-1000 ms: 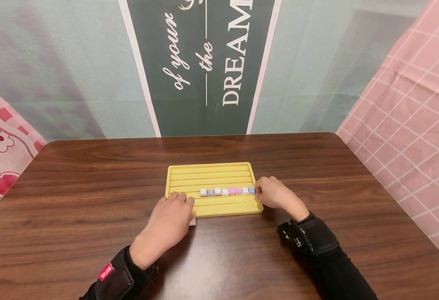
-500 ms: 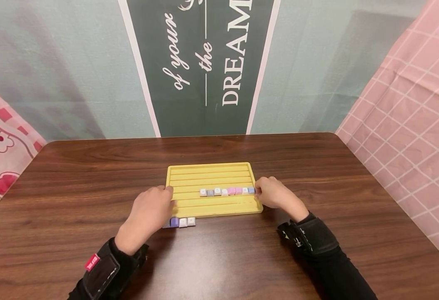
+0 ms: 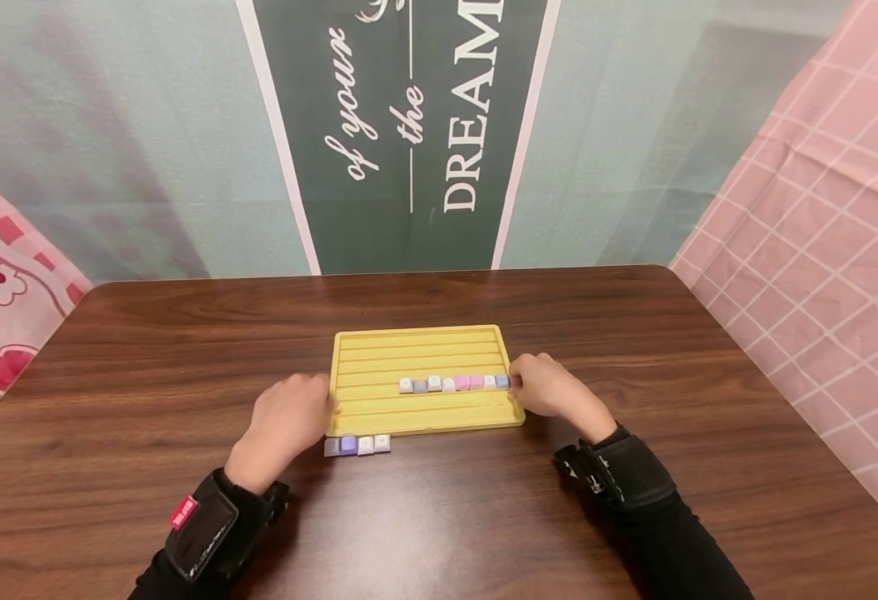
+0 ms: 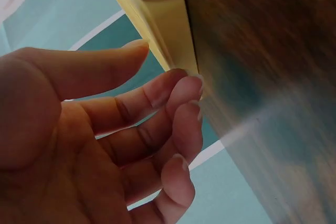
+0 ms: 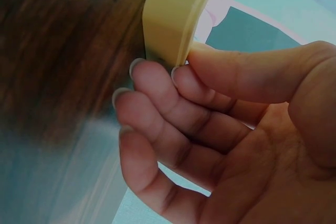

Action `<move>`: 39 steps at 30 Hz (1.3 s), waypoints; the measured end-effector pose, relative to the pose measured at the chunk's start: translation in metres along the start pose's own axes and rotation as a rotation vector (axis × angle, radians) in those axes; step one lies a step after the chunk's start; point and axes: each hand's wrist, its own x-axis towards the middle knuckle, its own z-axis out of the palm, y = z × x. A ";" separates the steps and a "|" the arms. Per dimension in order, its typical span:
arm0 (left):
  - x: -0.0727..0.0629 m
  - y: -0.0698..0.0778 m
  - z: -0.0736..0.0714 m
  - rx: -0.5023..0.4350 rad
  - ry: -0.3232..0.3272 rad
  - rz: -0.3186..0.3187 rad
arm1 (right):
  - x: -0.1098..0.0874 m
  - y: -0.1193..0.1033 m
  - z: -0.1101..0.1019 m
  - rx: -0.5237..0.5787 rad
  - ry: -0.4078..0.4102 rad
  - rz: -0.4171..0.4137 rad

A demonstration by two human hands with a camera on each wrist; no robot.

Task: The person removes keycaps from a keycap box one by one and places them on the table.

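A yellow ridged tray (image 3: 424, 337) lies on the table, with a row of white, grey, pink and blue keycaps (image 3: 462, 382) along one of its grooves. At the tray's left side, my left hand (image 3: 286, 419) pinches the rim, thumb over the edge and curled fingers against the outer wall (image 4: 170, 30). On the opposite side my right hand (image 3: 551, 390) pinches the rim (image 5: 176, 19) between thumb and fingers. Just before the tray's front left corner sit several more keycaps (image 3: 365, 445), grey, purple and white, side by side.
The brown wooden table (image 3: 439, 517) extends around the tray on every side. Behind it hangs a green and grey cloth (image 3: 409, 208) with white lettering. Pink patterned cloths hang at the left (image 3: 4, 317) and right (image 3: 821, 208).
My left hand has moved left from the tray's front left part to its left rim, uncovering the keycaps in front. My right hand has stayed at the right rim.
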 end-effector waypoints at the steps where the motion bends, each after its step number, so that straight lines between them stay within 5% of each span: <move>1: 0.000 -0.001 0.000 -0.003 -0.010 -0.004 | 0.000 0.000 0.000 0.001 0.000 -0.001; 17: 0.005 -0.007 0.008 -0.003 -0.043 0.044 | -0.001 0.002 0.001 0.012 -0.001 -0.005; 39: 0.005 -0.008 0.006 0.027 -0.086 0.024 | 0.000 0.000 0.000 0.001 -0.023 0.024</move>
